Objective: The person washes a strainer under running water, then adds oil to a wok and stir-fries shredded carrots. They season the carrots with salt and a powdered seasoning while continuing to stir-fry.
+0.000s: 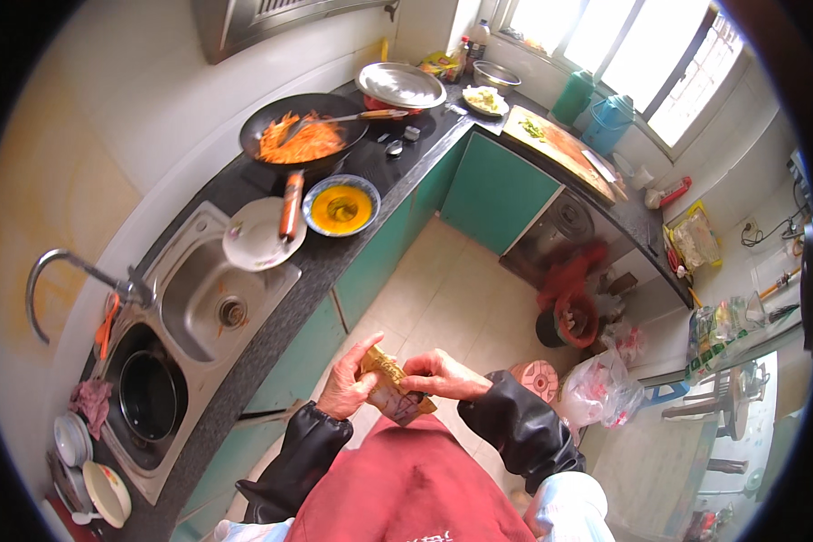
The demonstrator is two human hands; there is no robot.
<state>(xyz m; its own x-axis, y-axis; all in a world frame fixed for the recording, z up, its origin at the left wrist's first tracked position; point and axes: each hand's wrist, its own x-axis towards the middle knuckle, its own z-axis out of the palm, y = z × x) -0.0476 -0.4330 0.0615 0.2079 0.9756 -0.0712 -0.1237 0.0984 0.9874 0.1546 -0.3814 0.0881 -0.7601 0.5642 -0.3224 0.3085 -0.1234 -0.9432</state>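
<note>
Between my two hands, in front of the red apron, is a small gold printed packet [394, 393]. My left hand [344, 381] grips its left side with the thumb across the front. Fingers of my right hand [444, 376] pinch its upper right part; whether the packet is torn there I cannot tell. On the counter ahead, a wok [305, 132] holds shredded orange vegetable, apparently carrot, with a spatula [342, 119] resting in it. A patterned bowl [374, 207] of yellow liquid, like beaten egg, stands beside the wok's handle, near an empty white plate [261, 252].
At left is a double sink [203, 298] with a faucet [88, 267] and a dark pan [152, 396]. A cutting board [562, 152] bears chopped greens and a knife [599, 166]. Plastic bags [599, 389] and a red bin [574, 318] stand on the floor at right.
</note>
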